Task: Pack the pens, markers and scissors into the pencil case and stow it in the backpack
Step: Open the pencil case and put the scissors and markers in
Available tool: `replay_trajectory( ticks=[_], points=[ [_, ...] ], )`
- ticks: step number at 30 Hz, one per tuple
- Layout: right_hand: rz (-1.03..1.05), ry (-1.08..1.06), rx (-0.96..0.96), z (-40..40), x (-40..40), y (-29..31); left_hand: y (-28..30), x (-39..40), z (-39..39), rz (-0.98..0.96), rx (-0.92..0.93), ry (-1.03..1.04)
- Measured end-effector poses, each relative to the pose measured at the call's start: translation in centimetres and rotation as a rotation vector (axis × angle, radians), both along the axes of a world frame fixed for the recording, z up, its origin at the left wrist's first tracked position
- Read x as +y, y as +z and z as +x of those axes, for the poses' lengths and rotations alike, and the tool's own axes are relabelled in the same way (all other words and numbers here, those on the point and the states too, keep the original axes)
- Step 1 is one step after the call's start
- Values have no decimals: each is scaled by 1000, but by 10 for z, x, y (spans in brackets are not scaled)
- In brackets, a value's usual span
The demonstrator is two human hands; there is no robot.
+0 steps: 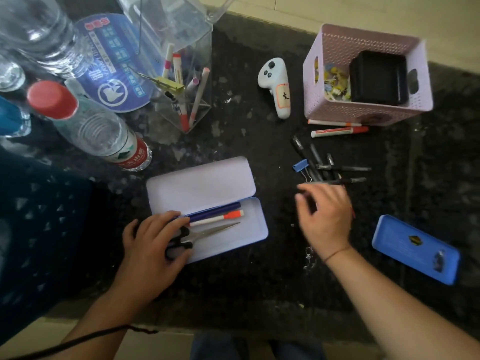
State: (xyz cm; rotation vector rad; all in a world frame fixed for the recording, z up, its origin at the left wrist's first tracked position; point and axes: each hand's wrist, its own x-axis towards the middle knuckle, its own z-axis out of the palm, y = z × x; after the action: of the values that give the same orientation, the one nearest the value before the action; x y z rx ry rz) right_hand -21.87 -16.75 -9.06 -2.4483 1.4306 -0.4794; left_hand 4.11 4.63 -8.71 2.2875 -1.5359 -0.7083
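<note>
An open lilac pencil case [254, 229] lies in the middle of the dark table, lid flipped back. Inside it are a dark blue pen [215, 210], a white marker with an orange cap [220, 217] and black-handled scissors [207, 232]. My left hand [153, 245] rests on the case's left end, fingers lying over the scissor handles. My right hand [324, 216], blurred, hovers with loosely spread fingers just below a pile of black pens [335, 168] and holds nothing. Two white markers with orange caps [337, 131] lie beside the pink basket. A dark backpack [39, 229] sits at the left.
A pink basket [337, 42] with a black box stands at the back right. A clear holder [181, 81] with more markers, water bottles [88, 128], a white controller [276, 84], a blue binder clip [301, 166] and a blue phone case [415, 249] surround the work area.
</note>
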Motion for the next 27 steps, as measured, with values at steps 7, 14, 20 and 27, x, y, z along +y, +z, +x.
replay_trajectory(
  ticks=[7, 14, 20, 27],
  points=[
    [22, -56, 312, -24, -88, 9, 1, -11, -11, 160, -118, -121],
    [158, -76, 427, -8, -145, 11, -1, -17, -13, 89, -91, -92],
    [-7, -24, 611, -8, -171, 7, -5, -12, -22, 59, -66, -186],
    [-160, 9, 377, -3, -143, 15, -15, -11, -42, -55, -36, -178]
  ],
)
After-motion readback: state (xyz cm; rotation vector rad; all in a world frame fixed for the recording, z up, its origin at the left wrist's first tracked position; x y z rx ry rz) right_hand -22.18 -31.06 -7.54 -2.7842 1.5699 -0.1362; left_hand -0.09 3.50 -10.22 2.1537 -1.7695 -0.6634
